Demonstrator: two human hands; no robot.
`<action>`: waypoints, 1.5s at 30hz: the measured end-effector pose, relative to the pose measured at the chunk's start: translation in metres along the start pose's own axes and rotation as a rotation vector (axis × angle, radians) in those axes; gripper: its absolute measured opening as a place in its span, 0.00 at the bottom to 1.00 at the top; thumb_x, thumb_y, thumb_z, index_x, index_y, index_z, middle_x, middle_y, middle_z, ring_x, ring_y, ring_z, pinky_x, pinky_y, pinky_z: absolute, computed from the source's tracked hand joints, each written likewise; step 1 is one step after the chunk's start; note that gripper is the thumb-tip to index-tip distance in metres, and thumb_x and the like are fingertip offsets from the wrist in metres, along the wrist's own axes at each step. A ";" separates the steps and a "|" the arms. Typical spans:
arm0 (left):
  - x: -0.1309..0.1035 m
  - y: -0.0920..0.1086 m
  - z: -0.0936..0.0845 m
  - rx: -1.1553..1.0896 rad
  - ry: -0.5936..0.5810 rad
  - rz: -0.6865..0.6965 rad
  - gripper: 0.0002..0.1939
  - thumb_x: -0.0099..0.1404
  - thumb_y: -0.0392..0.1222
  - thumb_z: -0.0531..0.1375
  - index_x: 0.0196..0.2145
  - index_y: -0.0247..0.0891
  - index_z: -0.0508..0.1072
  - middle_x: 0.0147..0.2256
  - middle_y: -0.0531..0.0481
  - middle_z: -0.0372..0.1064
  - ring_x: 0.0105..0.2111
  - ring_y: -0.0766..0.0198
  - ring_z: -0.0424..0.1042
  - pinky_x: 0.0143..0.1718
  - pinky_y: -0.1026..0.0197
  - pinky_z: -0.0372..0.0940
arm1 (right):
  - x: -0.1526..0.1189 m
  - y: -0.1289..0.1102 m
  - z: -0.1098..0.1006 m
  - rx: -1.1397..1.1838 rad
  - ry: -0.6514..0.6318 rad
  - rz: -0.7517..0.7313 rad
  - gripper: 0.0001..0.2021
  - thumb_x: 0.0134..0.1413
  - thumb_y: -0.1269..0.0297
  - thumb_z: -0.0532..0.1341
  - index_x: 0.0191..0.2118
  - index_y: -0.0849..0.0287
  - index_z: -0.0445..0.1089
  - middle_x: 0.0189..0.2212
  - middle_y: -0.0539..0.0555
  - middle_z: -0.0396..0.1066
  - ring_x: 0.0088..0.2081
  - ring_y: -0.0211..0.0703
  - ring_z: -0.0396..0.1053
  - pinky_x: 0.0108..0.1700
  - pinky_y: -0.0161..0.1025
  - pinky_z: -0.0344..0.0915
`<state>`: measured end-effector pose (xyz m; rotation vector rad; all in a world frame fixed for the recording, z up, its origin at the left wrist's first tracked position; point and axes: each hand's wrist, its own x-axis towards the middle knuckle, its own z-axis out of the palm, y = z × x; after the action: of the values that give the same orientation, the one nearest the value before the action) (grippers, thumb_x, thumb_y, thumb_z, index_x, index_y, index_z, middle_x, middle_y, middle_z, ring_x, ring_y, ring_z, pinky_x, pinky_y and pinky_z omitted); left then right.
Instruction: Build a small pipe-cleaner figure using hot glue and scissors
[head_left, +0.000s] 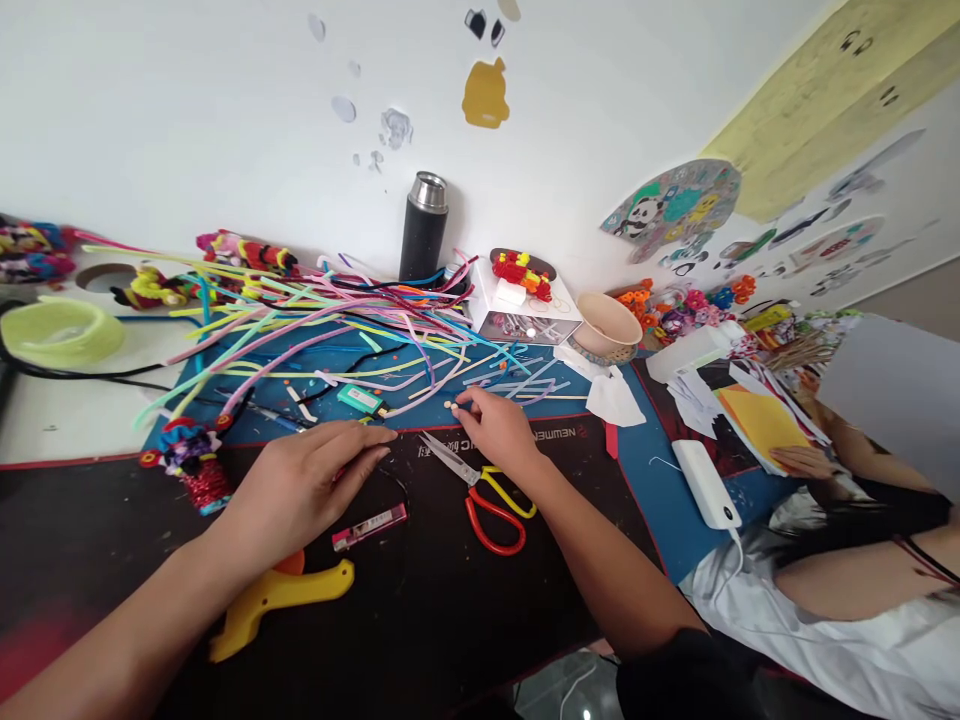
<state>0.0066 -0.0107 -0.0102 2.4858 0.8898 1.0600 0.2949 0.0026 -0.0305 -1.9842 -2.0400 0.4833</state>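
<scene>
My left hand [319, 485] hovers over the dark mat with its fingers drawn together towards the thumb. A bit of red shows under its palm, but what it holds is hidden. My right hand [496, 428] reaches to the mat's far edge, thumb and forefinger closed at a small cream bead [449, 404]. Below the right hand lie scissors [474, 490] with one red and one yellow handle, their blades apart. A pink-labelled narrow pack [369, 527] rests near my left hand. Under the left forearm sits a yellow plastic tool [289, 592], partly covered. A doll with red sequins [201, 470] lies at the left.
Many coloured pipe cleaners [322, 335] are heaped behind my hands. A black thermos [424, 228], a white box [525, 305] and a round bowl [607, 325] stand by the wall. At the right are a white power bank [705, 485] and a seated person's arm [855, 585].
</scene>
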 end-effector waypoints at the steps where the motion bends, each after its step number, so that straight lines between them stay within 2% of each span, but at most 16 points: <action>1: 0.000 0.000 0.000 -0.002 -0.002 0.000 0.10 0.83 0.41 0.58 0.51 0.39 0.80 0.41 0.47 0.86 0.38 0.58 0.86 0.42 0.60 0.77 | 0.000 0.000 0.000 0.002 0.006 -0.002 0.06 0.73 0.65 0.68 0.51 0.54 0.79 0.35 0.50 0.81 0.37 0.46 0.76 0.38 0.39 0.57; 10: 0.000 0.000 0.000 0.034 0.001 0.026 0.10 0.83 0.40 0.57 0.51 0.38 0.79 0.41 0.45 0.86 0.38 0.57 0.87 0.44 0.60 0.78 | -0.001 0.000 0.001 0.010 0.028 0.001 0.04 0.72 0.66 0.67 0.48 0.54 0.79 0.33 0.50 0.80 0.35 0.46 0.75 0.36 0.39 0.56; 20: 0.002 0.002 -0.001 0.001 0.025 0.027 0.10 0.82 0.41 0.58 0.48 0.41 0.81 0.40 0.47 0.86 0.36 0.57 0.86 0.42 0.60 0.78 | -0.001 0.002 0.003 0.030 0.052 -0.008 0.06 0.72 0.66 0.66 0.50 0.55 0.79 0.32 0.50 0.79 0.34 0.47 0.74 0.36 0.39 0.56; 25: 0.001 0.001 -0.002 0.004 0.018 0.021 0.11 0.82 0.41 0.58 0.48 0.41 0.81 0.40 0.47 0.86 0.36 0.57 0.86 0.41 0.59 0.78 | -0.006 0.007 0.001 0.144 0.086 -0.020 0.09 0.71 0.64 0.63 0.51 0.55 0.80 0.29 0.49 0.76 0.30 0.45 0.71 0.36 0.39 0.59; 32: 0.000 0.001 -0.002 -0.019 -0.007 -0.026 0.11 0.81 0.43 0.58 0.48 0.42 0.82 0.40 0.47 0.86 0.37 0.55 0.86 0.42 0.57 0.79 | -0.018 0.018 0.000 0.297 0.189 0.029 0.13 0.71 0.58 0.59 0.47 0.55 0.81 0.26 0.49 0.73 0.28 0.46 0.70 0.36 0.40 0.62; 39: 0.000 0.000 0.000 -0.017 -0.019 -0.043 0.13 0.82 0.45 0.57 0.47 0.42 0.82 0.40 0.47 0.86 0.38 0.55 0.86 0.42 0.56 0.78 | -0.016 0.015 0.000 0.186 0.131 0.030 0.11 0.72 0.59 0.61 0.49 0.53 0.81 0.27 0.49 0.75 0.30 0.46 0.72 0.36 0.40 0.60; 45: 0.001 0.000 -0.001 0.004 -0.015 -0.010 0.13 0.82 0.43 0.57 0.47 0.41 0.81 0.40 0.46 0.86 0.38 0.55 0.86 0.41 0.57 0.77 | -0.011 0.009 0.002 0.094 0.096 0.045 0.12 0.74 0.58 0.65 0.54 0.55 0.80 0.31 0.49 0.78 0.32 0.46 0.74 0.36 0.40 0.58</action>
<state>0.0063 -0.0102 -0.0085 2.4864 0.8996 1.0356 0.3029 -0.0085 -0.0358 -1.9630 -1.8843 0.4744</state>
